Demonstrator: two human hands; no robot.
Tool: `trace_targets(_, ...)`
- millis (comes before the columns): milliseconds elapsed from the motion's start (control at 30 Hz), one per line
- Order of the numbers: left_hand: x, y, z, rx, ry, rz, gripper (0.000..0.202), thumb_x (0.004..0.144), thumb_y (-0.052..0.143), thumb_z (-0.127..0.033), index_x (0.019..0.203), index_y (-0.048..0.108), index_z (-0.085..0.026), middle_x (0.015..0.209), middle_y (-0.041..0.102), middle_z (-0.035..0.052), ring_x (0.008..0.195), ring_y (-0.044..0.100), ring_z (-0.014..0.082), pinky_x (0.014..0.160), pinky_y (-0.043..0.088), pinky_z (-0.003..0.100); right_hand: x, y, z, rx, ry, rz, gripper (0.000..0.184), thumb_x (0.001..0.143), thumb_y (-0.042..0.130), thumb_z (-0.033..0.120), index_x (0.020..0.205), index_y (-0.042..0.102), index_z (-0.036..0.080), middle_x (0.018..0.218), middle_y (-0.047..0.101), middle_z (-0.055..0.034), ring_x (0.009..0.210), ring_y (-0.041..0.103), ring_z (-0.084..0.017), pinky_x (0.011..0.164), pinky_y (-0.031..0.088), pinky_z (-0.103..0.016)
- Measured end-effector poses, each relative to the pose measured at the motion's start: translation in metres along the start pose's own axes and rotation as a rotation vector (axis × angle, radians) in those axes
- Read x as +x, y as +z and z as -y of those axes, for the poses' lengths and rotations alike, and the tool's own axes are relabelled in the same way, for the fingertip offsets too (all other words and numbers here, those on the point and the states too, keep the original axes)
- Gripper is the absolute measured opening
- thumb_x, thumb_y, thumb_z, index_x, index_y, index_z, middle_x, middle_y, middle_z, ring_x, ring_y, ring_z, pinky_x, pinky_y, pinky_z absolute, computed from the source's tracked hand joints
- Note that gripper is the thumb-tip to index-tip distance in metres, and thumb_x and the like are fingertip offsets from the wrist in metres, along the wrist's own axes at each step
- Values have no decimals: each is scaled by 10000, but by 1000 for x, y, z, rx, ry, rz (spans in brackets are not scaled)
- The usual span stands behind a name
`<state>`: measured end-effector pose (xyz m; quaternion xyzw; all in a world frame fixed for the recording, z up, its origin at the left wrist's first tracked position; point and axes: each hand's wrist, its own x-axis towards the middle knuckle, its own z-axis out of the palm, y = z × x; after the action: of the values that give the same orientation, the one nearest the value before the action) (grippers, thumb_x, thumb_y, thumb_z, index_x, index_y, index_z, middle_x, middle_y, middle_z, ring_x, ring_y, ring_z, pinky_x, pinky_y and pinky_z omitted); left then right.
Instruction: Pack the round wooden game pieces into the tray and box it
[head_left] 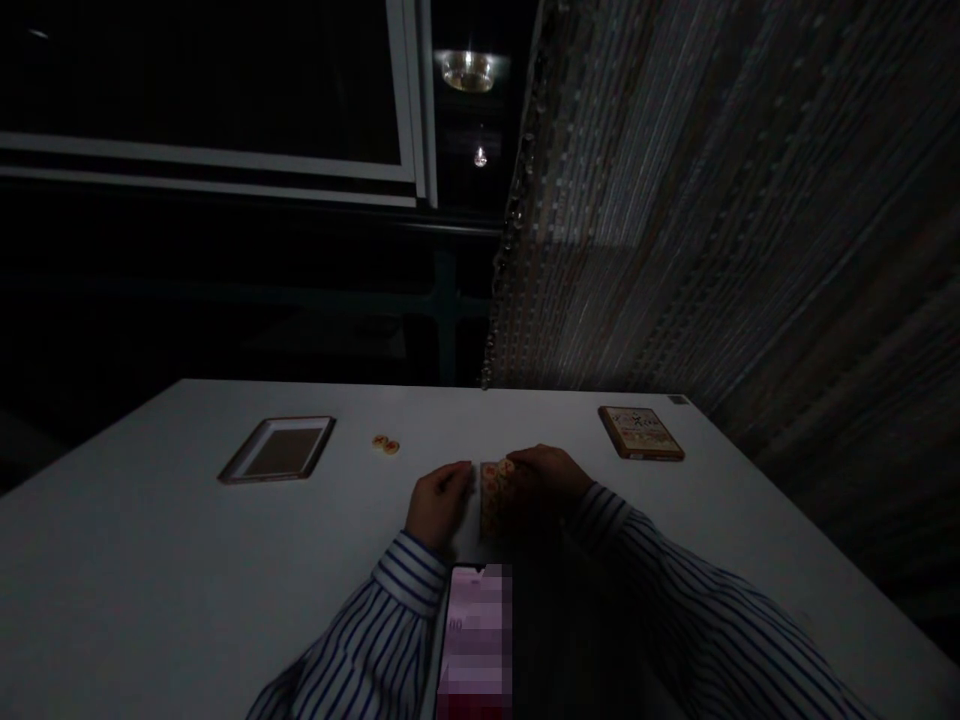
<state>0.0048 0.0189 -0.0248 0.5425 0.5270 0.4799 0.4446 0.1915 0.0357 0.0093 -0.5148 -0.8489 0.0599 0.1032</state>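
Observation:
In the middle of the white table (187,570) is a small tray of round Chinese chess pieces (490,500), several of them with red or dark marks. My right hand (551,478) reaches over its right side, thumb and fingers closed at a pale round chess piece (506,467) by the top edge. My left hand (439,505) is just left of the tray, fingers curled and fingertips together; whatever they may hold is hidden. Two more chess pieces (386,445) lie side by side farther off to the left. The right hand and its shadow cover part of the tray.
An open shallow box part (321,450) lies at the left and a printed box lid (643,433) at the right. A phone (476,630) with a lit screen is close to me, between my forearms. A bead curtain (600,250) hangs beyond the table's right side. The light is dim.

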Motion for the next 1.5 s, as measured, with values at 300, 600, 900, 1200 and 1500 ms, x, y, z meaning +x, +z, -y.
trace_targets(300,3,-6,25,158,3,-18,361,693,486,-431,811,649,-132,707,669,53,674,595,168,635,452,265,9,7,-12,-140,105,140,327,791,420,354,1045,563,204,940,638,-64,852,575,-183,722,389,-268)
trace_targets(600,2,-5,25,177,3,-20,345,700,483,-428,799,651,-144,690,667,47,658,596,173,618,453,271,15,-1,-8,-267,25,238,302,792,413,380,1018,571,259,992,608,-63,926,531,-209,713,375,-305)
trace_targets(900,2,-6,25,197,22,1,324,710,479,-393,818,648,-138,738,673,58,696,602,175,664,458,281,17,3,-14,-257,20,268,317,797,408,389,1043,569,272,1017,590,-68,927,523,-221,697,382,-315)
trace_targets(1200,2,-6,25,180,6,3,318,699,491,-399,811,649,-147,753,674,55,707,601,178,679,461,291,17,1,-10,-252,6,261,295,820,375,374,993,594,279,989,600,-60,914,531,-211,695,375,-313)
trace_targets(1500,1,-7,24,181,23,0,291,698,496,-384,801,654,-163,744,676,46,738,604,182,698,458,295,19,3,-9,-263,-6,275,293,822,370,370,1009,583,296,995,593,-59,910,527,-220,679,384,-320)
